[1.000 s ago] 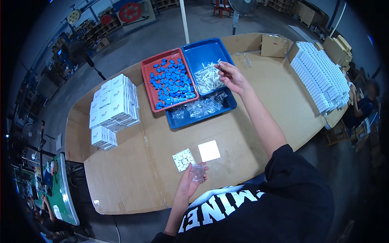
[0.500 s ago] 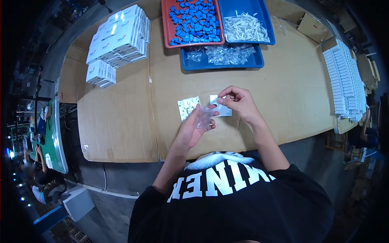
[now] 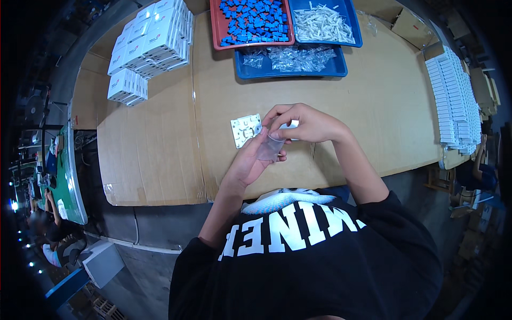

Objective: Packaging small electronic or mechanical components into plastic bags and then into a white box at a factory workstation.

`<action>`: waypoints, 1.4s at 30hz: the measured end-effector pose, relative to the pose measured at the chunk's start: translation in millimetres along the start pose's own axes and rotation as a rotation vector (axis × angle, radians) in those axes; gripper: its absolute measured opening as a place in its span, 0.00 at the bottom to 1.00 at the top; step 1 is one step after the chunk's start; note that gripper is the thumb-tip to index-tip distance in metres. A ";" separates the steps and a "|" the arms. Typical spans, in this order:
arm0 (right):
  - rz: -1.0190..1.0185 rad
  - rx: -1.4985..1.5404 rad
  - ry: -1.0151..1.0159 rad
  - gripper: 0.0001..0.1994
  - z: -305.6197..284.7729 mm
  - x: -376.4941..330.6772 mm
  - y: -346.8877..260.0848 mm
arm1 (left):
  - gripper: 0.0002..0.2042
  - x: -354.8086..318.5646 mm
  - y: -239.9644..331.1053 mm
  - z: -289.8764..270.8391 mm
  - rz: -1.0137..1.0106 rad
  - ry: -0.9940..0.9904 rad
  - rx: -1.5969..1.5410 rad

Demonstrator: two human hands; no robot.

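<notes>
1. The left hand point(image 3: 249, 160) gripped a small clear bag point(image 3: 269, 149), fingers curled under it, above the cardboard-covered table point(image 3: 160, 154).
2. The right hand point(image 3: 304, 124) pinched the bag's top edge from above, thumb and fingertips closed on it; whether anything small sat between them could not be told.
3. Just left of the grip lay a white plate point(image 3: 246, 129), flat on the table; a white card point(image 3: 292, 125) showed partly under the right hand.
4. Well beyond the grip stood a red tray point(image 3: 216, 26) of blue parts and two blue trays point(image 3: 290, 71) with white pieces and clear bags.
5. Far left of the grip sat white boxes point(image 3: 152, 40); far right, another row of boxes point(image 3: 453, 96).
</notes>
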State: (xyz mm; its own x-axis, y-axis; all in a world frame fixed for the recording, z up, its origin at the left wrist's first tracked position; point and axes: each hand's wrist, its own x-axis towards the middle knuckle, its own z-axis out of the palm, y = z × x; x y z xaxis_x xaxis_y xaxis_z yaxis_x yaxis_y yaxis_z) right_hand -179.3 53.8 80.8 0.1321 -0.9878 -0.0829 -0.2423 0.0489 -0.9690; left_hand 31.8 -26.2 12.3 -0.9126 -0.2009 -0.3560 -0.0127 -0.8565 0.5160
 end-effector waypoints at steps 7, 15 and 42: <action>0.157 -0.004 -0.111 0.24 -5.9 8.7 -17.9 | 0.25 2.0 3.8 2.1 0.004 -0.144 0.002; 0.335 -0.350 -0.325 0.33 -0.1 15.7 -28.9 | 0.23 5.4 7.2 8.1 0.028 -0.143 0.045; 0.234 -0.862 1.153 0.09 -280.4 55.4 116.1 | 0.29 -11.3 -18.1 -1.1 -0.113 -0.016 0.080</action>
State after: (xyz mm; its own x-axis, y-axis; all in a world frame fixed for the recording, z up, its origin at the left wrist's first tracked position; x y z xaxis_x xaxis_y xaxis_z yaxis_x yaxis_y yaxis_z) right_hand -469.6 -36.7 29.0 -0.7185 -0.5581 0.4151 -0.6935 0.5295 -0.4886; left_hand 42.8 -8.9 6.2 -0.9098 -0.0973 -0.4035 -0.1479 -0.8323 0.5342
